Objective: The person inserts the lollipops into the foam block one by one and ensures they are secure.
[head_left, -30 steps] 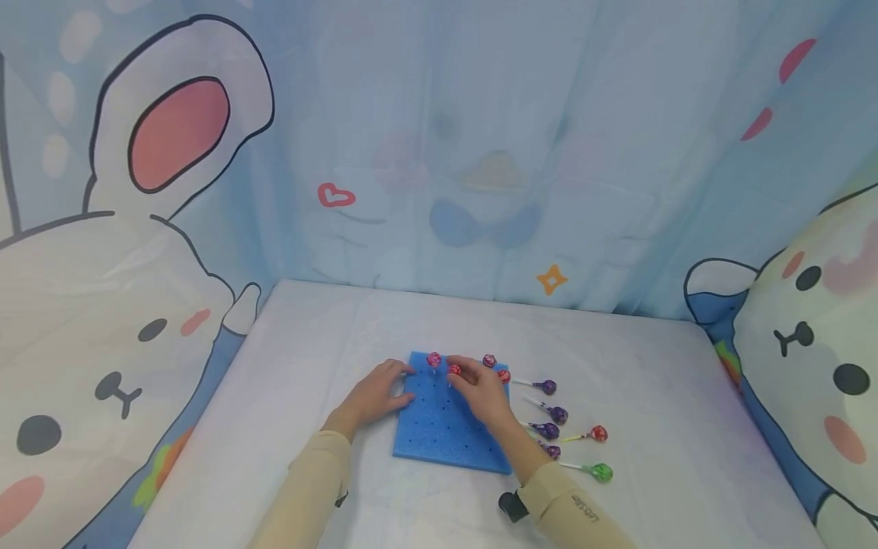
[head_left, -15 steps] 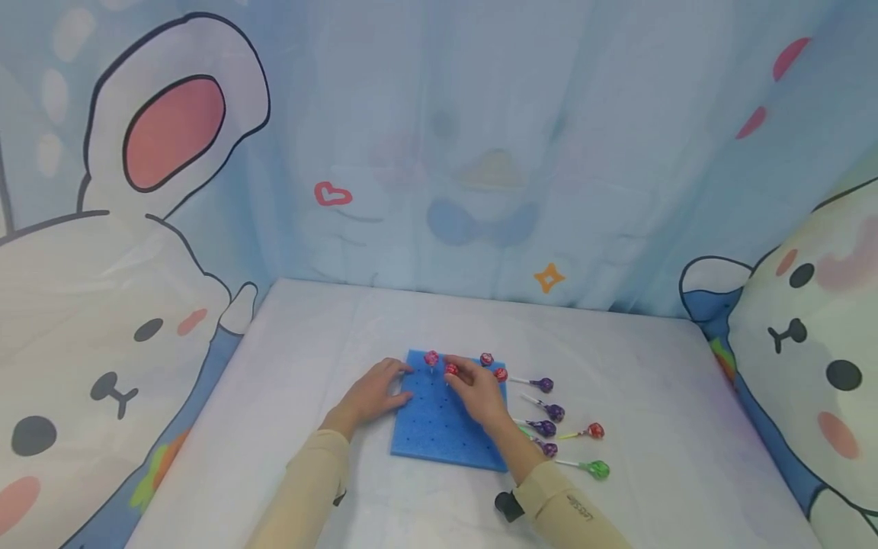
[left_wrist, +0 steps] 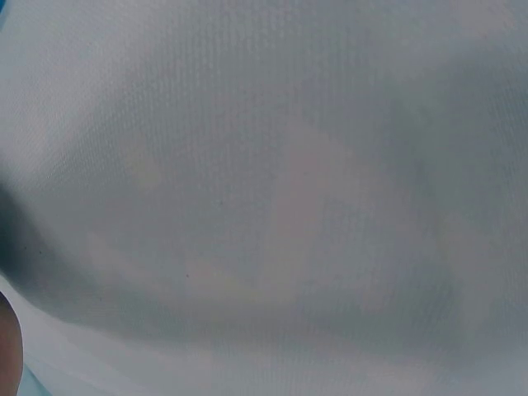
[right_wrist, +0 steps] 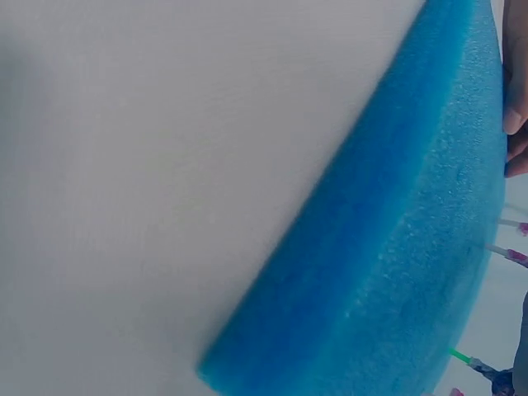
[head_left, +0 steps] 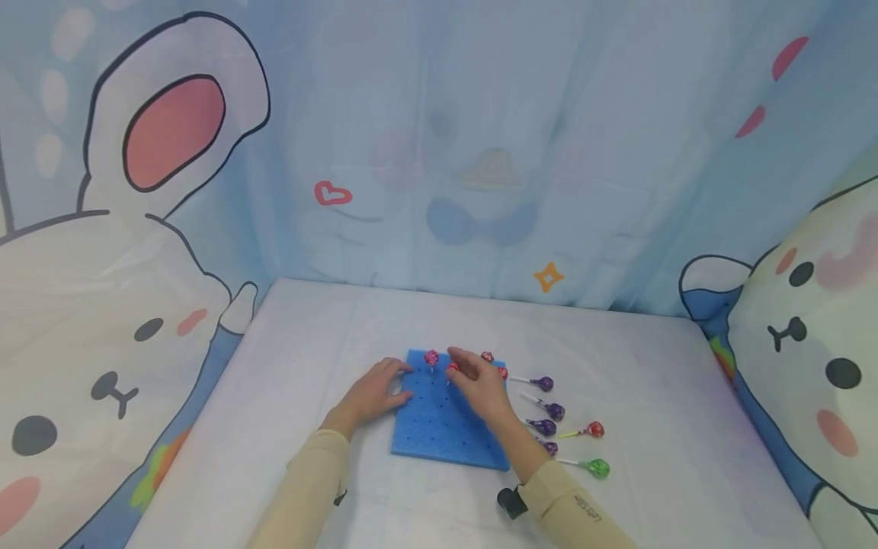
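White table point(head_left: 329, 328), left grip point(head_left: 370, 390) relaxed at board point(head_left: 439, 431), right grip point(head_left: 483, 390) unclenched by red lollipop point(head_left: 453, 367), green lollipop point(head_left: 599, 468) head-view only

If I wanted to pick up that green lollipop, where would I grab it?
Probably take the green lollipop by its round wrapped head, from above or the right: it lies flat, the head bulging wider than the thin stick, which points left toward the blue board.

Flat blue board point(head_left: 439, 431), red lollipop point(head_left: 453, 367) — seemingly upright
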The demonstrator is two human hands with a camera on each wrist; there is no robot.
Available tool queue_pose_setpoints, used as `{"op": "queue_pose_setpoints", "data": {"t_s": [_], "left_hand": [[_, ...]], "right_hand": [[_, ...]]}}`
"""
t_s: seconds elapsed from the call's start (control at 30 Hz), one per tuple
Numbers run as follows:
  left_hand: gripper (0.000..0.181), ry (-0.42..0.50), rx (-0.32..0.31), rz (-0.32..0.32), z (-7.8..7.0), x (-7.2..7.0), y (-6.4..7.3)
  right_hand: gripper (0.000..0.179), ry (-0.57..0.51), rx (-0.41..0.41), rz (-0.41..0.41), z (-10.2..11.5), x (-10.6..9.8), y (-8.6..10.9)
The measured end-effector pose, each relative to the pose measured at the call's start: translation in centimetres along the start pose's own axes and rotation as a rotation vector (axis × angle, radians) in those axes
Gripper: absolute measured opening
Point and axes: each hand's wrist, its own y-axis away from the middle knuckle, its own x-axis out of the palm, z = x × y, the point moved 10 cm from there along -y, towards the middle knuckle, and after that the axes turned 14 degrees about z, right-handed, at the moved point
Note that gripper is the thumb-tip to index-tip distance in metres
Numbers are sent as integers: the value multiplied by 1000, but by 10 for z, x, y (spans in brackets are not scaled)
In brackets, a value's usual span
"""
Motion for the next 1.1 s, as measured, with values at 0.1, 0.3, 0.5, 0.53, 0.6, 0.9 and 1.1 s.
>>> {"op": "queue_pose_setpoints", "data": {"t_s": [0.1, 0.3, 0.5, 0.53, 0.6, 0.9, 1.1], "left_hand": [[45, 1, -1, -1, 0, 0, 0], [44, 5, 17, -11, -1, -1, 2], [44, -15, 37, -29, 1, -1, 0], [44, -18, 46, -35, 0, -2, 0], [44, -23, 61, -43, 0, -2, 0], [44, -11, 58, -32, -2, -1, 0], [44, -23, 52, -29, -2, 0, 1]], "right_hand": [[41, 12, -4, 1, 5, -3, 3], [41, -12, -41, 26, 20, -9, 17], [41, -68, -83, -1, 36, -35, 32], [41, -73, -80, -17, 37, -41, 34], [43, -71, -83, -56, 39, -56, 39], [48, -50, -78, -209, 20, -113, 64], [50, -19, 13, -253, -15, -132, 72]]}}
